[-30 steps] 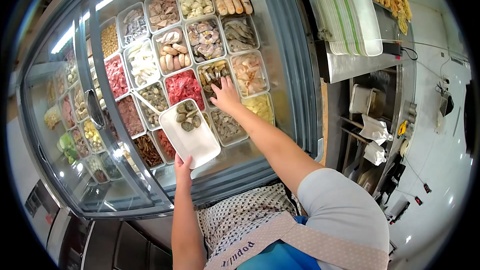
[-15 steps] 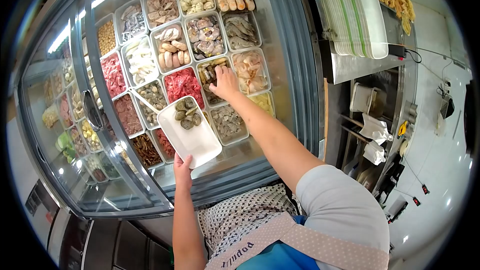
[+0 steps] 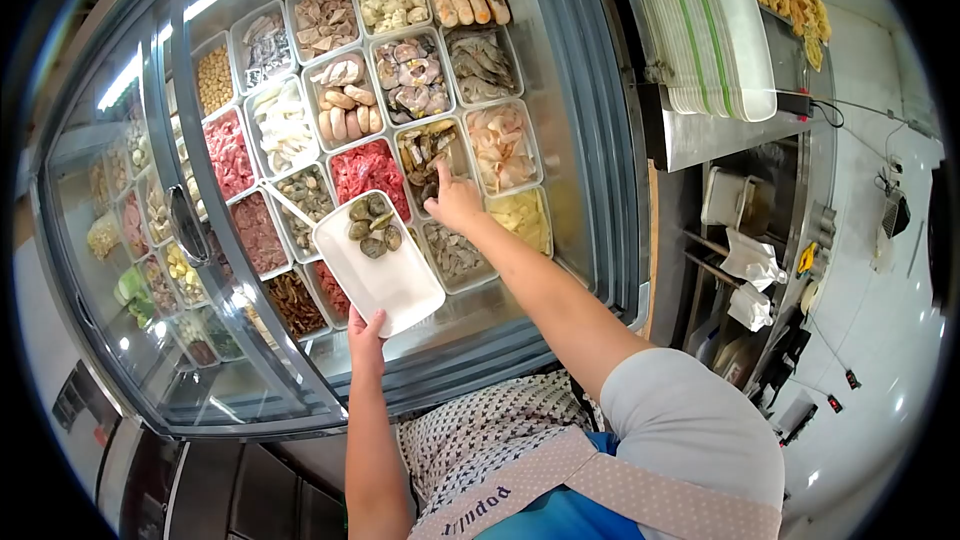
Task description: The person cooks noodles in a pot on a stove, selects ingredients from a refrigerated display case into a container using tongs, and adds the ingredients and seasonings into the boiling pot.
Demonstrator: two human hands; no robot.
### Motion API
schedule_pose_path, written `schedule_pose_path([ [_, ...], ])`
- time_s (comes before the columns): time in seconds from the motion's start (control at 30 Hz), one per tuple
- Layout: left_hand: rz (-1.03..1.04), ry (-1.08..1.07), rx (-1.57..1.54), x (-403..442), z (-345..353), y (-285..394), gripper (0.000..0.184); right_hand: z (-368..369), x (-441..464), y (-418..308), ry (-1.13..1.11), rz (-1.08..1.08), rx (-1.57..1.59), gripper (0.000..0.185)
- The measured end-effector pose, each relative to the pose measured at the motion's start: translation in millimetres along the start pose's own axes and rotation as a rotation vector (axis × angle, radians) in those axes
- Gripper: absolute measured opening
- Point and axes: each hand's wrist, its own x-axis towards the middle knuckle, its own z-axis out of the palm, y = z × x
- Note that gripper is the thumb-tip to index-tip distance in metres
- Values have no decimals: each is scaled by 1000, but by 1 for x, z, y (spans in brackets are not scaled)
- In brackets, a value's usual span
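Note:
My left hand (image 3: pixel 367 338) grips the near left corner of a white rectangular tray (image 3: pixel 390 290), thumb on its rim. Several dark-shelled shellfish (image 3: pixel 373 226) lie at the tray's far end. The tray is tilted over the near tubs. Over a clear tub of brown-and-yellow seafood pieces (image 3: pixel 422 152), my right hand (image 3: pixel 458 202) is low at the near right side, index finger stretched out and thumb apart from it. Dark pieces show between finger and thumb; whether they are touched is unclear. The other fingers are hidden beneath the hand.
Tubs of red meat (image 3: pixel 366 172), shrimp (image 3: pixel 482 64), pale slices (image 3: pixel 500 147) and grey pieces (image 3: pixel 456 256) surround my hands in the chilled case. A sliding glass door frame (image 3: pixel 230 190) stands left. A stack of white trays (image 3: pixel 710 40) is at upper right.
My right hand has drawn back slightly towards me within the tub, uncovering more of the brown-and-yellow pieces. The left hand and the tray have hardly moved.

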Motion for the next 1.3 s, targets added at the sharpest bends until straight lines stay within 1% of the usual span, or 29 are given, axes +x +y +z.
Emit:
schedule_pose_path([
  [0.1, 25, -15, 0, 1, -5, -4, 47, 21, -10, 14, 384, -215, -136, 64],
  [0.2, 5, -16, -3, 0, -5, -7, 47, 18, -20, 6, 384, -299, -244, 58],
  [0.33, 11, -10, 14, -2, -6, -5, 47, 8, -3, 2, 289, -27, -251, 57],
  [0.43, 14, -4, 15, -4, -5, -4, 47, -2, 4, -2, 423, -114, -192, 54],
  [0.47, 15, -6, 9, -4, -6, -5, 47, -10, 3, -7, 439, -154, -180, 42],
  [0.57, 14, -12, -6, -3, -6, -6, 47, 1, 9, -4, 263, -293, -96, 31],
  [0.6, 14, -10, -10, -4, -5, -8, 47, 12, 11, -2, 199, -284, 31, 17],
  [0.7, 8, -25, -7, -1, -8, -13, 47, 23, 11, 0, 173, -278, 33, 22],
  [0.8, 5, -10, 2, -4, -5, -10, 48, 22, 18, 5, 299, -273, -44, 27],
  [0.9, 12, -5, 16, -4, -4, -10, 48, 10, 2, 10, 433, -278, -100, 28],
  [0.93, 18, -11, 9, -3, -5, -10, 48, 7, -6, 9, 373, -240, -59, 24],
  [1.03, 14, -15, -10, -3, -6, -13, 48, 11, -21, 10, 5, -69, -139, 22],
  [1.17, -10, -11, -2, -3, -3, -9, 49, 29, -9, 10, 213, -89, -88, 14],
  [1.27, -7, -8, 20, -8, -3, -6, 48, 7, -2, 3, 248, -130, -158, 13],
  [1.3, -3, -2, 22, -11, -1, -7, 48, -9, -6, -2, 175, -148, -142, 14],
])
